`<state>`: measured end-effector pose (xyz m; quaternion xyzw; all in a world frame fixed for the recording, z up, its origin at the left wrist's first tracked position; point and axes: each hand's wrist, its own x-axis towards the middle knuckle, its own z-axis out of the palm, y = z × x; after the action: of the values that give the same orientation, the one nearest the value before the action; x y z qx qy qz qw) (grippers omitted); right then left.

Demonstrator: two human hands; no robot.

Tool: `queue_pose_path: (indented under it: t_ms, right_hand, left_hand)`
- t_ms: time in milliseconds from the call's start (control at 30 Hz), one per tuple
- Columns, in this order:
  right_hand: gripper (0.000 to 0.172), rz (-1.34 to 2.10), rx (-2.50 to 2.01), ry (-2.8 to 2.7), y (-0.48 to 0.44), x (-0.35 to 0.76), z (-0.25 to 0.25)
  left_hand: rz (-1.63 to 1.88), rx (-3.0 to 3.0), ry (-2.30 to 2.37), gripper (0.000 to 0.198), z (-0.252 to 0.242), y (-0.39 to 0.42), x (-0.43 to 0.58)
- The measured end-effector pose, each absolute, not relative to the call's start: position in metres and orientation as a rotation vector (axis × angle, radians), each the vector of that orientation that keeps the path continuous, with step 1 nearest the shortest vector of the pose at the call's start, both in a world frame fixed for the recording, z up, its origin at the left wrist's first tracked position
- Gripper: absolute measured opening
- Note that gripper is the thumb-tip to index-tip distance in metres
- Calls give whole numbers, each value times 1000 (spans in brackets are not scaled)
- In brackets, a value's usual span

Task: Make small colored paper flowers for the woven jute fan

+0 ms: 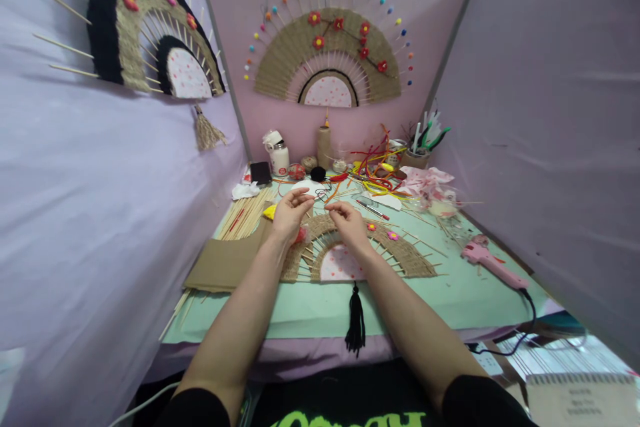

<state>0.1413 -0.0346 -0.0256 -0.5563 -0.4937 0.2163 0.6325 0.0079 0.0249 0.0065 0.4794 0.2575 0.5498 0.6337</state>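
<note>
My left hand (291, 213) and my right hand (350, 221) are raised over the table with fingertips close together. Both are pinched, and a thin black thread (321, 195) shows in loops between and just behind the fingertips. A black ball of yarn (318, 174) lies beyond them. Below the hands is a half-round woven fan (415, 260) of twine on thin sticks, its white spotted centre (336, 263) partly behind my right forearm. Small flowers (393, 235) sit on its right side. A black tassel (355, 317) hangs from its lower edge.
Brown cardboard (220, 263) and bundled sticks (245, 213) lie left. At right rests a pink glue gun (493, 263) with its cord. Coloured pipe cleaners (375, 180), a white bottle (279, 160) and a twine cone (325, 147) stand behind. Finished fans (285, 57) hang on the walls.
</note>
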Motion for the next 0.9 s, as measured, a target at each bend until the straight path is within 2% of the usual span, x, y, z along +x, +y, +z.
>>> queue_pose_path:
  t_ms: [233, 400, 600, 767, 900]
  right_hand:
    - [21, 467, -1268, -1143, -35, 141, -26]
    - [23, 455, -1273, -1151, -36, 141, -26]
    - [23, 452, -1280, -1141, -35, 141, -26]
    - [23, 462, -1279, -1152, -38, 138, -23]
    - [24, 421, -1260, -1230, -41, 135, -21]
  left_hand:
    - [1190, 979, 588, 32, 12, 21, 7]
    - [1145, 930, 554, 34, 12, 18, 7]
    - [1052, 677, 548, 11, 9, 24, 9]
    - [910, 367, 553, 36, 6, 30, 6]
    - [921, 349, 553, 42, 6, 28, 6]
